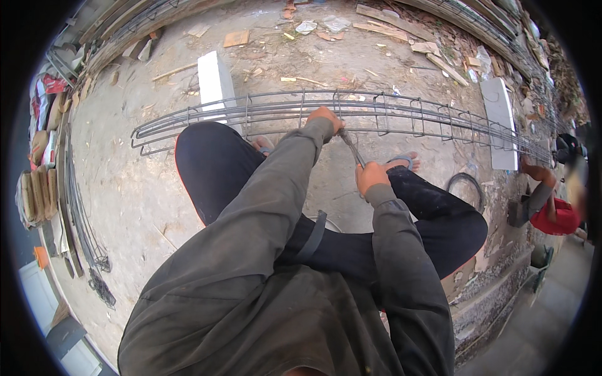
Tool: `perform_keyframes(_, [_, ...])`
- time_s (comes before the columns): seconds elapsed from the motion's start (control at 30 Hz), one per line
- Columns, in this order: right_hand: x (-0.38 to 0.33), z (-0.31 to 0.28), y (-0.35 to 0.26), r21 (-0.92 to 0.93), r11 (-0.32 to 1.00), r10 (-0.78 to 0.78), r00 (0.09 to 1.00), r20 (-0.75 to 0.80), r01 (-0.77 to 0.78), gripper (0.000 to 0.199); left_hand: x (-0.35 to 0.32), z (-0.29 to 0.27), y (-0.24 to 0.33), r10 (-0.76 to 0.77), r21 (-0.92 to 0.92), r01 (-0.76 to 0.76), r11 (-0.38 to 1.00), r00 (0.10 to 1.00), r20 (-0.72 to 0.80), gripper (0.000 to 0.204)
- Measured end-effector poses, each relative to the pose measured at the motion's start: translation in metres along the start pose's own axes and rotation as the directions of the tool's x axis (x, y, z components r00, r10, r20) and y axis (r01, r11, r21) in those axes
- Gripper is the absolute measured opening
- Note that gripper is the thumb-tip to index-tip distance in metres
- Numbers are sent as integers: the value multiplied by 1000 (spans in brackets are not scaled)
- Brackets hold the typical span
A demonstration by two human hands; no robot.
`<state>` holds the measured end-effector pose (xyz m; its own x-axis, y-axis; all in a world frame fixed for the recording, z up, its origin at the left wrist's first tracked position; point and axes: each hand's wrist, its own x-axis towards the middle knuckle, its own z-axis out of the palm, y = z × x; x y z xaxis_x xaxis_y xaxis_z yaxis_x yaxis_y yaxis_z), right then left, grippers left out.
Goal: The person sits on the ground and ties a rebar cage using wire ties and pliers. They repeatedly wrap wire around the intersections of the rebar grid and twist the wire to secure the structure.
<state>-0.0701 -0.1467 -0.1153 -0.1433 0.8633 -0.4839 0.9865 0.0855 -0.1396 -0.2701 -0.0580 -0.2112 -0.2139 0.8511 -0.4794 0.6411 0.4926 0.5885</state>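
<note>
A long rebar cage [276, 114] of thin grey bars and square stirrups stretches across in front of me. My left hand [324, 119] is closed at its near bars, by a stirrup; what lies inside the fingers is hidden. My right hand [372, 176], nearer my body, is closed round a slim grey metal tool [353, 149], which looks like pincers. The tool slants up from the right hand, and its far end meets the left hand at the cage. Under the cage are two white blocks, one at left [214, 78] and one at right [499, 119].
Beyond the cage, wood scraps [236, 38] and planks [392, 22] litter the dirt floor. A black coil [466, 188] lies beside my right knee. Long rods [78, 207] lie at the left. At the far right a person in red [555, 217] reaches toward the cage's end.
</note>
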Motion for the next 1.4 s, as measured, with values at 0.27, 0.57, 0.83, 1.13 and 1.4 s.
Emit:
perform_keyframes(0.27, [44,-12,45,-224,950,-243,966,-83,219,34,-2,-2,0,-20,-13,20,1000,1000,-2,32])
perform_keyframes(0.57, [13,29,6,741,621,-117,904,412,-257,44,3,-8,0,-41,-10,42,999,998,40,36])
perform_keyframes(0.83, [-19,-6,3,37,998,-40,969,-244,51,44,-6,-13,6,-32,8,32,999,999,32,38])
perform_keyframes(1.13, [-20,14,-2,-10,1000,-29,974,-223,28,38,21,11,-8,-68,15,68,998,997,-29,33])
perform_keyframes(1.4, [6,1,13,582,741,-4,865,501,-334,49,11,-1,-5,-94,-88,98,991,994,56,46])
